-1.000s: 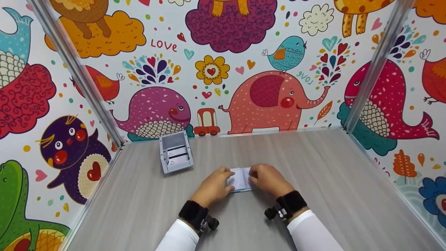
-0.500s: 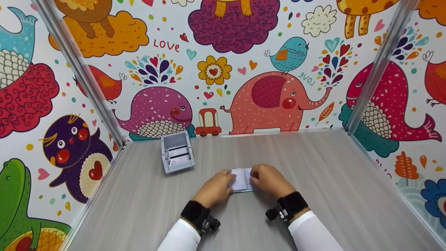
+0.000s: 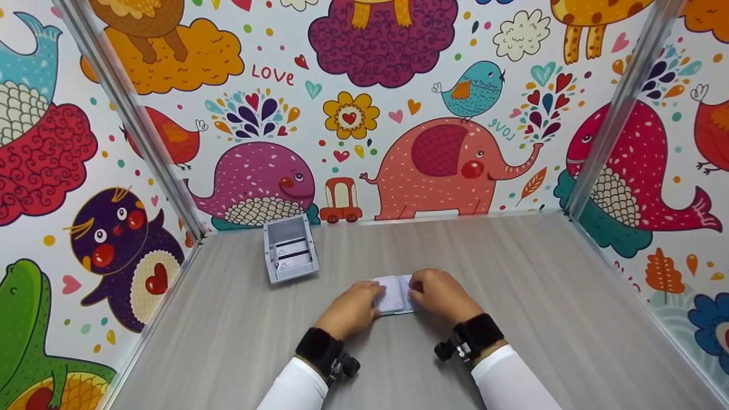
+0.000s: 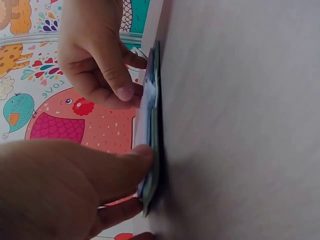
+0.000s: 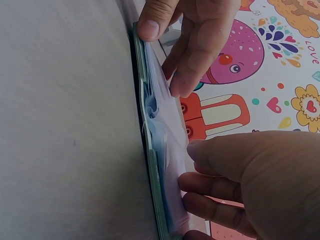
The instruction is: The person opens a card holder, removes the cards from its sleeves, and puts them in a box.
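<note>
A small booklet (image 3: 390, 294) lies spread open on the table, with thin whitish pages (image 5: 167, 125) and a teal cover (image 5: 159, 200). My left hand (image 3: 352, 307) grips its left half, thumb at the near edge of the cover and fingers over the page. On the right half, my right hand (image 3: 441, 293) has its fingers curled, thumb and fingertips gathered at the page. The left wrist view shows the booklet nearly edge-on, the left thumb (image 4: 142, 156) against its edge. Much of the right page is hidden beneath the right hand in the head view.
A grey open box (image 3: 290, 250) stands at the back left of the wooden table (image 3: 501, 262), with white cards and dark dividers inside. Printed walls (image 3: 433, 188) with metal corner posts (image 3: 598, 114) enclose the table's back and sides.
The left fingers have moved slightly toward the near side along the booklet's left edge. The right hand keeps its place on the page. The head view has shifted a little.
</note>
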The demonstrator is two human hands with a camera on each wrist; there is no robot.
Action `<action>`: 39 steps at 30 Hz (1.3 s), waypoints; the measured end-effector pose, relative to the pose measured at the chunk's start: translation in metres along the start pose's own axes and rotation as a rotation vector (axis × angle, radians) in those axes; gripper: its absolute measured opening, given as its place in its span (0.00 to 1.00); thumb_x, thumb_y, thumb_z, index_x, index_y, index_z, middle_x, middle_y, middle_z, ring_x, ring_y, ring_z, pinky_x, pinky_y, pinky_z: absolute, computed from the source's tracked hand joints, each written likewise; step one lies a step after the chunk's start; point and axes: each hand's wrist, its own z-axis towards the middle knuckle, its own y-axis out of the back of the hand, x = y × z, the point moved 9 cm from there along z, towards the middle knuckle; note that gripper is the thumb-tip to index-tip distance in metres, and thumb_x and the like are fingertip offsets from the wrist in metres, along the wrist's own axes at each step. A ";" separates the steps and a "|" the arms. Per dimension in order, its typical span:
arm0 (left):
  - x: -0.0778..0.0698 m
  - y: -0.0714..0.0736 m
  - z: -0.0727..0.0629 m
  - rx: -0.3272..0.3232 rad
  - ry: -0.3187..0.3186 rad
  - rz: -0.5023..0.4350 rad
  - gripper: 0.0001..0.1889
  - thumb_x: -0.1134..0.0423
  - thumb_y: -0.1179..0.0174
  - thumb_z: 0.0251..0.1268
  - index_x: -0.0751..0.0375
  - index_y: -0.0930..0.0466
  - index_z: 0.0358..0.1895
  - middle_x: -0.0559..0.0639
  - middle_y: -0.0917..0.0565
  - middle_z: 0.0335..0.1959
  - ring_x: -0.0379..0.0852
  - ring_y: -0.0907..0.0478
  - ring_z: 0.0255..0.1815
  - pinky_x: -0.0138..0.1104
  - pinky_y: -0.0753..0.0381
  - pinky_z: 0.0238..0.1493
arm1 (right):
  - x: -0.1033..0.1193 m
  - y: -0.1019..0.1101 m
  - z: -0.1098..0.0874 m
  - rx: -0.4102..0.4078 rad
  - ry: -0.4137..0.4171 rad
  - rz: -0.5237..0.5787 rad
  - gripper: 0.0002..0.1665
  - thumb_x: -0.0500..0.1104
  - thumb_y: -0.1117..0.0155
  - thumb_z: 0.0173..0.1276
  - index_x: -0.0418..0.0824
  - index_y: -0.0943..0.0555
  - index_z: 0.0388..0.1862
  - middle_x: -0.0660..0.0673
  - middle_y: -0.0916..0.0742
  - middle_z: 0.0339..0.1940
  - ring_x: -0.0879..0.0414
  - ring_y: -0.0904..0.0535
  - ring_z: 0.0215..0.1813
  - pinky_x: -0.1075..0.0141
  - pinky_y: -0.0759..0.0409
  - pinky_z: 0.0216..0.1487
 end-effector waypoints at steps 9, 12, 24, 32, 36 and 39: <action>-0.001 0.001 0.000 -0.027 -0.009 -0.007 0.24 0.67 0.24 0.73 0.62 0.13 0.70 0.57 0.11 0.67 0.55 0.17 0.74 0.48 0.19 0.79 | -0.001 -0.002 0.000 0.004 -0.008 0.001 0.05 0.38 0.19 0.71 0.37 0.07 0.42 0.44 0.06 0.37 0.51 0.14 0.40 0.46 0.10 0.53; -0.003 0.002 0.000 -0.041 -0.018 -0.010 0.24 0.69 0.25 0.72 0.62 0.12 0.69 0.56 0.10 0.64 0.54 0.16 0.72 0.47 0.17 0.77 | -0.002 -0.002 0.001 0.005 -0.014 0.001 0.05 0.38 0.19 0.71 0.37 0.07 0.42 0.44 0.06 0.38 0.51 0.14 0.40 0.46 0.10 0.54; -0.008 0.000 0.001 -0.026 -0.025 -0.046 0.23 0.73 0.29 0.74 0.58 0.10 0.69 0.51 0.07 0.64 0.52 0.11 0.70 0.48 0.15 0.76 | -0.002 -0.001 0.000 0.005 -0.009 0.003 0.02 0.38 0.20 0.71 0.39 0.07 0.40 0.46 0.07 0.35 0.53 0.16 0.39 0.48 0.10 0.52; -0.009 -0.002 0.002 -0.012 -0.031 -0.030 0.22 0.74 0.29 0.74 0.53 0.08 0.67 0.46 0.06 0.62 0.50 0.09 0.66 0.46 0.12 0.72 | -0.002 -0.001 0.000 0.000 -0.010 0.003 0.02 0.35 0.23 0.74 0.38 0.06 0.41 0.45 0.06 0.38 0.50 0.13 0.41 0.46 0.09 0.55; -0.009 -0.003 0.003 -0.015 -0.038 -0.023 0.21 0.73 0.29 0.74 0.52 0.07 0.65 0.45 0.05 0.60 0.49 0.09 0.65 0.45 0.11 0.70 | -0.001 0.001 0.001 -0.013 -0.013 0.019 0.04 0.34 0.27 0.76 0.38 0.07 0.40 0.45 0.06 0.38 0.51 0.12 0.41 0.47 0.10 0.54; -0.010 -0.003 0.003 -0.023 -0.054 -0.018 0.20 0.73 0.28 0.74 0.52 0.06 0.63 0.45 0.04 0.59 0.49 0.08 0.63 0.45 0.11 0.68 | 0.002 0.003 0.001 -0.004 -0.020 0.050 0.03 0.37 0.25 0.75 0.38 0.07 0.42 0.44 0.06 0.40 0.51 0.12 0.43 0.48 0.10 0.53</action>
